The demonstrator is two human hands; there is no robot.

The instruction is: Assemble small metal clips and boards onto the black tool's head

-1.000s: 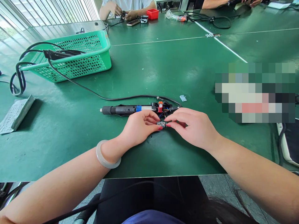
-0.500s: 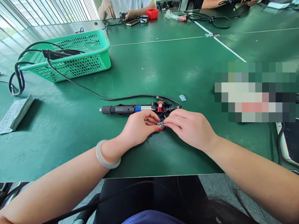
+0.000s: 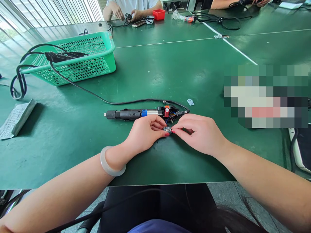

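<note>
Between my two hands is a small silvery circuit board (image 3: 167, 129), too small to make out in detail. My left hand (image 3: 145, 132) pinches it from the left, thumb below and fingers above. My right hand (image 3: 199, 132) pinches at its right edge with thumb and forefinger. Just beyond my fingers lies an opened black electric screwdriver (image 3: 130, 114), tip to the left. Its right end shows a red switch part (image 3: 166, 111) and thin coloured wires. A black cable (image 3: 136, 101) runs from that end back to the left.
A green perforated basket (image 3: 85, 71) with coiled cables stands at the far left. A paper-wrapped block (image 3: 18, 119) lies left; a small label piece (image 3: 190, 102) lies beyond my right hand. Another person's hands (image 3: 126, 14) work across the table. A blurred patch covers things at right.
My right fingers have shifted slightly to the right at the small board's edge, leaving more of it in view. My left hand and the screwdriver stay where they were.
</note>
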